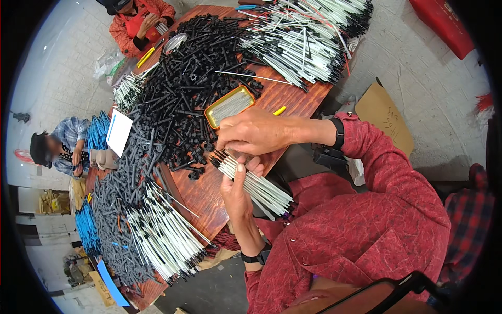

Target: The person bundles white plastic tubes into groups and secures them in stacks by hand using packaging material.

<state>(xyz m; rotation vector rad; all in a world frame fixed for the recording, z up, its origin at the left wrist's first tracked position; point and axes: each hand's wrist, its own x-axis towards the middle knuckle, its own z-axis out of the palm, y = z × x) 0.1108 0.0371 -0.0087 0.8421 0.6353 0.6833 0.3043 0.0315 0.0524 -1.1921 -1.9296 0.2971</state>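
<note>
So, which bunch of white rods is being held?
The bunch of white rods gripped in the left hand; the other bunches lie on the wooden table.

A bundle of slim, straight, whitish rods (264, 189) is gripped partway along its length in the left hand (238, 199). The rods lie closely side by side, roughly parallel, fanning slightly toward the lower right. Their upper-left ends carry brown and black tips, partly hidden below the right hand (254, 131); the lower-right ends are dark, with touches of purple. The whole bundle slants.
</note>
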